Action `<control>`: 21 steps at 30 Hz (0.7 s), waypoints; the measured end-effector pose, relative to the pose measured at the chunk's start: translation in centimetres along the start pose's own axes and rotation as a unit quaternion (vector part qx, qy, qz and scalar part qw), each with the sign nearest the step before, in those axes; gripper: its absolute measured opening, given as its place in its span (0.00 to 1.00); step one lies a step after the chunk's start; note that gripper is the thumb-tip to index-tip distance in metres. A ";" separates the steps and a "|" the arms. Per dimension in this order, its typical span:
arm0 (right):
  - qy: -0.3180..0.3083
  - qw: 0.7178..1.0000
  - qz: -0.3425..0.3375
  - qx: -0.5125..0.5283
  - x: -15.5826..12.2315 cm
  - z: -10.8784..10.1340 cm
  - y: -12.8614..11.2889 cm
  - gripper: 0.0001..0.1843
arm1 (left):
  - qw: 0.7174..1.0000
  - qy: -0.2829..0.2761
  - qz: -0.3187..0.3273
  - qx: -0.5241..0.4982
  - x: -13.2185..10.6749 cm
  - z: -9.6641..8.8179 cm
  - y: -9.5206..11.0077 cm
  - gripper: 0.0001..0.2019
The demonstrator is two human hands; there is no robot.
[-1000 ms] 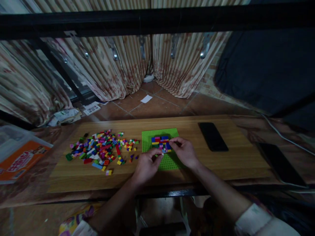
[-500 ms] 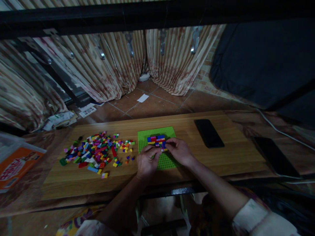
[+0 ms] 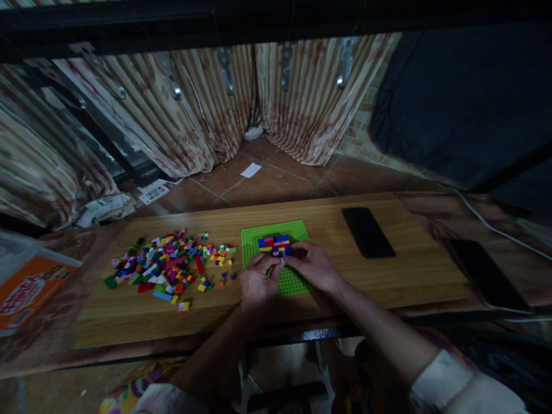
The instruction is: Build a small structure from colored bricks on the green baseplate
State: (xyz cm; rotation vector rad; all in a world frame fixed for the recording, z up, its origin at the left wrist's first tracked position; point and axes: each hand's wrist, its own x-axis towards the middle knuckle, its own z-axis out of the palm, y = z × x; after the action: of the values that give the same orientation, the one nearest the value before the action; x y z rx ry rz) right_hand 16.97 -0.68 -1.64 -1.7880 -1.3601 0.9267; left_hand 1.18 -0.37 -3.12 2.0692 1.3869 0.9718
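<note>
On the wooden board lies a green studded baseplate (image 3: 254, 235), with a low block of blue, red and yellow building bricks (image 3: 275, 244) on it. My left hand (image 3: 261, 282) is over the plate's left front part, thumb and fingertips pinched together. From the other side my right hand (image 3: 314, 266) meets it, its fingers closed as well. Between both sets of fingertips, just in front of the assembled bricks, is a small whitish piece, too tiny to make out clearly. The hands cover part of the plate.
Left of the plate spreads a pile of loose coloured bricks (image 3: 166, 264). A black phone (image 3: 368, 233) lies on the wooden board (image 3: 414, 276) at right, and a second dark phone (image 3: 485, 273) beyond its edge. A plastic tub with an orange label (image 3: 32, 287) stands far left.
My right fingertips have shifted slightly down and left, from beside the built bricks to my left fingertips. More of the bricks' right side shows. The view has shifted a little.
</note>
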 end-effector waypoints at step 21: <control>0.013 1.000 -0.012 -0.023 -0.1 0.4 0.0 0.16 | 0.999 -0.021 -0.010 0.040 0.0 -0.2 0.3 0.06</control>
State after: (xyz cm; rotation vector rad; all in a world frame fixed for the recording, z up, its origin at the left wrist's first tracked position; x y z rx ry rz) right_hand 16.59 -0.75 -1.84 -1.8087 -1.3939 0.8629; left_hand 1.22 -0.53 -2.77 2.1170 1.4441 0.8724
